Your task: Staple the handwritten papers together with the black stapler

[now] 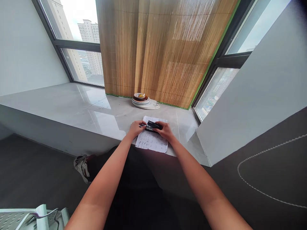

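Low over the window sill, both hands meet at a small black object [155,125] that looks like a flat case with its upper part tilted up. My right hand [165,130] is closed on its right end. At the left end, my left hand [136,127] is closed in a pinch around a small, dark and silvery thing [142,125], too small to name. Beneath them a white sheet of paper [151,142] with handwriting lies on the sill, near its front edge.
Behind the hands, stacked plates [141,101] stand on the pale tiled sill [117,108], against a bamboo blind [153,57]. A white bead chain [240,166] hangs at right. A light metal rack [40,214] is at lower left.
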`<state>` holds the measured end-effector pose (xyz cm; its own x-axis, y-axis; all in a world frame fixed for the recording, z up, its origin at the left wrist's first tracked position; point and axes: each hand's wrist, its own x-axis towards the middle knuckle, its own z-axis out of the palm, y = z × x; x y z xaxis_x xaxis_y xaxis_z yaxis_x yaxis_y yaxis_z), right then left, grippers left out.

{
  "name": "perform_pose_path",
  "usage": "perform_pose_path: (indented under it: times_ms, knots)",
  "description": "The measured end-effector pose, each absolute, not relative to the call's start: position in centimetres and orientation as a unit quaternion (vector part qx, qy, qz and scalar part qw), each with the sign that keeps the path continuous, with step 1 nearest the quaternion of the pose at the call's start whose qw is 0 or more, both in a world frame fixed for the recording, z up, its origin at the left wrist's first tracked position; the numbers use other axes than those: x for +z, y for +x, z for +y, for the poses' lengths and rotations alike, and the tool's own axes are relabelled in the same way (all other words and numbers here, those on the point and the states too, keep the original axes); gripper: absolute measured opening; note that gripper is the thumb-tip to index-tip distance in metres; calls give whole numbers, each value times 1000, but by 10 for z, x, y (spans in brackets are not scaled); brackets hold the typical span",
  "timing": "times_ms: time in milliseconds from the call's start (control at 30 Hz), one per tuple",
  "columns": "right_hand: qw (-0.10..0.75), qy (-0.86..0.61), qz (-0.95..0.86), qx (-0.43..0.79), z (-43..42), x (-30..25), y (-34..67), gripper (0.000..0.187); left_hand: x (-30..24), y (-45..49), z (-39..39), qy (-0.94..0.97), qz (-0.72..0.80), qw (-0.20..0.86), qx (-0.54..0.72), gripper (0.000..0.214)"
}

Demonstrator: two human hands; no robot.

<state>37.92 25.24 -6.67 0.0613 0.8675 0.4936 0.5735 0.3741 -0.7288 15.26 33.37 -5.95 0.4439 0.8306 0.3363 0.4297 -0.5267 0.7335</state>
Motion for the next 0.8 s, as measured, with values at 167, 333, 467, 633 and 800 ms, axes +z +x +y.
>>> perform_pose_path:
  times_ms: [167, 333, 467, 633, 800]
  knots:
    - [492, -536, -668, 157, 253, -70, 381, 39, -60, 153, 333, 795, 395, 296, 354, 18]
    - [497, -537, -663, 161, 252, -68, 380, 41, -60, 152, 329, 797, 386, 297, 357, 19]
    - [487, -540, -669, 153, 252, -68, 380, 41, -60, 150, 328, 804, 376, 290, 358, 18]
    - [482, -546, -668, 151, 253, -67, 381, 41, -60, 150, 329, 807, 388, 265, 357, 18]
    - [483, -542, -669, 158, 253, -67, 380, 40, -55, 152, 325, 803, 394, 235, 380, 13]
